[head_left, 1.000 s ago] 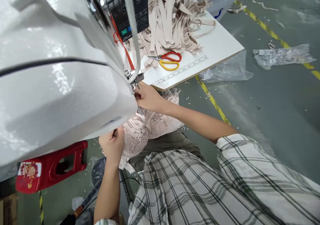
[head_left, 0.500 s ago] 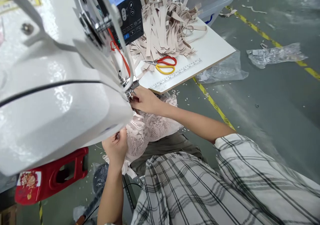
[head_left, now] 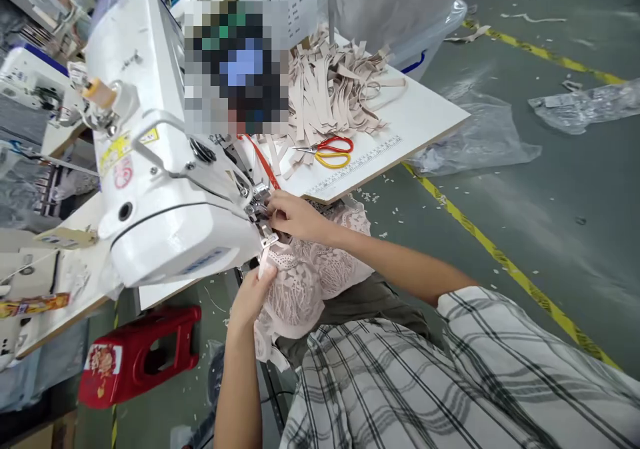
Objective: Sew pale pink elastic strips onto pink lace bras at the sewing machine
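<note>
Over the dark trousers [head_left: 355, 306], just right of the sewing machine [head_left: 185, 242]: lace bra [head_left: 297, 296], long axis from near left to far right, upper edge toward the presser foot [head_left: 270, 240]. Left hand [head_left: 253, 296] with thumb and fingers pinched on that edge. Right hand [head_left: 295, 216] beside the foot, fingertips partly hidden; impossible to tell whether gripping. Machine head in the way on the far left. Farther off, on the white tabletop [head_left: 440, 117]: scissors [head_left: 316, 150], beige strips [head_left: 325, 89]. Near left, red stool [head_left: 125, 359] on green floor [head_left: 600, 256].

sewing machine [head_left: 185, 236] blocking the left, open air over ruler markings [head_left: 367, 158]
</note>
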Motion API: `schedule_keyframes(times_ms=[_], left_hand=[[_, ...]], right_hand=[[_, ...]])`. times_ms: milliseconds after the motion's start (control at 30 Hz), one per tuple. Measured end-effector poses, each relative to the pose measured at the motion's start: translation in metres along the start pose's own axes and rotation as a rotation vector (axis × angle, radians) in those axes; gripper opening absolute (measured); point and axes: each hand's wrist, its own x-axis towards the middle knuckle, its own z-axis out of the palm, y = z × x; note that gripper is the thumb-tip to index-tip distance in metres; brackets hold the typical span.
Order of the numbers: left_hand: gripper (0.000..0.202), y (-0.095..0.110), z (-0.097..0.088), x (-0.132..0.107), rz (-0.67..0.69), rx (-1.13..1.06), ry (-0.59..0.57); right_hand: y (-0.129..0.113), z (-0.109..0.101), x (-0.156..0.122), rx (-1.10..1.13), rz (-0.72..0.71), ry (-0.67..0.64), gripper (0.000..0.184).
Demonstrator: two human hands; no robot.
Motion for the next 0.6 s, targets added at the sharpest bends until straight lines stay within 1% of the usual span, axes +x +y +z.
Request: schedule_keyframes(times_ms=[33,67,100,133,233,300,333,367,400,433,467,533,600], left_hand=[[0.053,-0.005,0.009,-0.002,-0.055,-0.169,-0.116],[0.057,-0.012,0.019,-0.005,-0.098,-0.307,-0.197],[0.06,-0.019,0.032,-0.008,-0.124,-0.401,-0.249],[0.063,-0.025,0.045,-0.011,-0.132,-0.449,-0.279],[0.07,-0.043,0.083,-0.013,-0.11,-0.471,-0.328],[0.072,-0.052,0.1,-0.007,-0.082,-0.433,-0.348],[0.072,-0.056,0.105,-0.002,-0.066,-0.394,-0.349],[0.069,-0.06,0.107,0.004,-0.052,-0.342,-0.345],[0.064,-0.064,0.105,0.01,-0.039,-0.283,-0.332],[0.058,-0.068,0.099,0.014,-0.027,-0.222,-0.312],[0.051,-0.072,0.09,0.018,-0.016,-0.157,-0.284],[0.042,-0.08,0.063,0.018,0.013,-0.023,-0.204],[0.035,-0.089,0.03,0.012,0.045,0.099,-0.114]], right_hand=[[-0.004,-0.004,-0.005,0.025,0.015,-0.015,0.007],[-0.008,-0.01,-0.011,0.049,0.025,-0.042,0.01],[-0.013,-0.016,-0.017,0.069,0.034,-0.078,0.012],[-0.018,-0.024,-0.023,0.086,0.045,-0.116,0.012],[-0.033,-0.044,-0.039,0.125,0.101,-0.193,0.014],[-0.033,-0.05,-0.048,0.189,0.166,-0.222,0.015],[-0.029,-0.05,-0.053,0.268,0.219,-0.231,0.015],[-0.021,-0.049,-0.059,0.382,0.298,-0.2,0.015],[-0.01,-0.048,-0.064,0.508,0.39,-0.122,0.015],[0.003,-0.047,-0.071,0.625,0.482,-0.012,0.015],[0.018,-0.047,-0.077,0.71,0.564,0.149,0.016],[0.047,-0.055,-0.09,0.714,0.605,0.409,0.018],[0.071,-0.074,-0.101,0.646,0.565,0.601,0.025]])
